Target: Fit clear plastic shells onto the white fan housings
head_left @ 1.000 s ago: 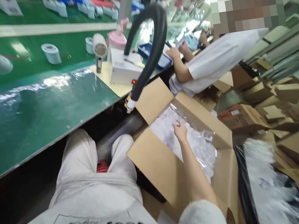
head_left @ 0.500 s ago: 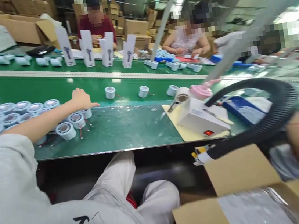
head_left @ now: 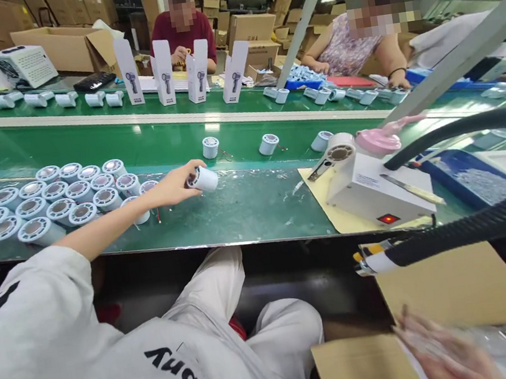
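My left hand (head_left: 186,183) grips a pale blue cylindrical fan housing (head_left: 205,179) just above the green work surface, tilted on its side, with the thumb below and fingers above. To its left several similar housings (head_left: 58,190) stand in rows, their ring-shaped ends up, some with thin red wires trailing. At the lower right, my right hand (head_left: 450,353) is smeared by motion over an open cardboard box (head_left: 357,363) with clear plastic film inside; its fingers cannot be made out.
Three more housings sit along the green conveyor (head_left: 151,138). A white device (head_left: 371,195) with a lit red switch stands at right, by a black corrugated hose (head_left: 466,228) and a blue tray (head_left: 463,179). Upright white boxes (head_left: 164,73) line the far side, where co-workers sit.
My left hand has moved right and down from the group of housings and now holds one. My right hand has come into view over the cardboard box; the co-worker's arm at right has moved away.
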A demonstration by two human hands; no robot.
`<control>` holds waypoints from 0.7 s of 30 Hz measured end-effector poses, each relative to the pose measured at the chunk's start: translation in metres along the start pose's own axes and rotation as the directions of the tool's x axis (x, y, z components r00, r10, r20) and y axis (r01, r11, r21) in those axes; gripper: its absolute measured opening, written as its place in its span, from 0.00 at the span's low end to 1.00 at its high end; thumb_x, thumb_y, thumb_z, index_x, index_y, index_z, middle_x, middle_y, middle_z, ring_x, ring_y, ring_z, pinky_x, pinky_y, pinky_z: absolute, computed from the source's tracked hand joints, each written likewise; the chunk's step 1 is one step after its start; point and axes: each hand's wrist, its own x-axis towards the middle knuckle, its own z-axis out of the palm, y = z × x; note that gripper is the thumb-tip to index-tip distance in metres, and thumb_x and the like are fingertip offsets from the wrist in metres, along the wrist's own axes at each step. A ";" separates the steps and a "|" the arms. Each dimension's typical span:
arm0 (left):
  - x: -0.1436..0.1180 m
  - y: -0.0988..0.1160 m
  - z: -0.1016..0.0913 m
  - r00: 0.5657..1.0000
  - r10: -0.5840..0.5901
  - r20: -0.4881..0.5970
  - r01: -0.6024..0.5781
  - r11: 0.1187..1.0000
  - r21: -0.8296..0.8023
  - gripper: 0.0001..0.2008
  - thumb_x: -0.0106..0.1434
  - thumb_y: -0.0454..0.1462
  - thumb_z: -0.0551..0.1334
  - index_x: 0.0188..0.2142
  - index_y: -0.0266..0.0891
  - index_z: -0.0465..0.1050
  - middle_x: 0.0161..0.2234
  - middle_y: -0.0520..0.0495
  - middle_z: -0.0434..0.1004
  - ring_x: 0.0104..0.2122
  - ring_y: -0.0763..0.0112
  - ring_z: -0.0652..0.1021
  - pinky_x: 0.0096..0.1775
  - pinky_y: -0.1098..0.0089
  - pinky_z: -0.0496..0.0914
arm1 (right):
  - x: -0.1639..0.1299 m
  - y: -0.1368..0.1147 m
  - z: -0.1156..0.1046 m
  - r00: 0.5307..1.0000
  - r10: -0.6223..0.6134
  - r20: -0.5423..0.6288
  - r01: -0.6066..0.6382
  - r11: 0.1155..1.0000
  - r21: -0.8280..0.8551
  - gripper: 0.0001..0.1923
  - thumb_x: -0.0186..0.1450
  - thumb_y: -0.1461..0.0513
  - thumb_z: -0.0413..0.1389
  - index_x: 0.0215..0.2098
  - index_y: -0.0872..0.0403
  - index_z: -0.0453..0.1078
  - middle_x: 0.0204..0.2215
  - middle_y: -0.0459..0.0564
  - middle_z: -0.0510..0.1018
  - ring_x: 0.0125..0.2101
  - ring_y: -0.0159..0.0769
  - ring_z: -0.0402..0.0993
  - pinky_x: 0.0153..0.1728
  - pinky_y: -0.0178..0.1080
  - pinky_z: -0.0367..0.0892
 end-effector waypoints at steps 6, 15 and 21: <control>-0.023 0.036 0.099 0.957 0.002 0.289 0.283 0.195 -0.939 0.23 0.50 0.45 0.72 0.40 0.43 0.63 0.37 0.52 0.77 0.33 0.67 0.81 0.36 0.67 0.75 | -0.018 -0.009 0.094 0.943 -0.157 0.295 0.134 0.986 0.098 0.21 0.63 0.41 0.60 0.32 0.49 0.76 0.50 0.61 0.81 0.48 0.58 0.82 0.47 0.59 0.78; -0.058 0.044 0.181 0.785 0.084 0.613 0.595 0.169 -0.786 0.18 0.58 0.49 0.67 0.37 0.35 0.78 0.33 0.44 0.83 0.35 0.67 0.81 0.39 0.69 0.76 | -0.051 -0.029 0.149 0.714 -0.536 0.450 0.700 0.562 -0.441 0.24 0.71 0.56 0.56 0.65 0.45 0.70 0.58 0.59 0.70 0.56 0.53 0.73 0.56 0.55 0.74; -0.060 0.053 0.175 0.679 0.219 0.701 0.466 0.609 -0.642 0.15 0.58 0.46 0.68 0.37 0.37 0.77 0.29 0.50 0.77 0.22 0.74 0.71 0.22 0.73 0.63 | -0.049 -0.029 0.167 0.695 -0.527 0.489 0.699 0.340 -0.628 0.26 0.65 0.66 0.57 0.61 0.45 0.73 0.66 0.61 0.64 0.55 0.58 0.71 0.48 0.58 0.77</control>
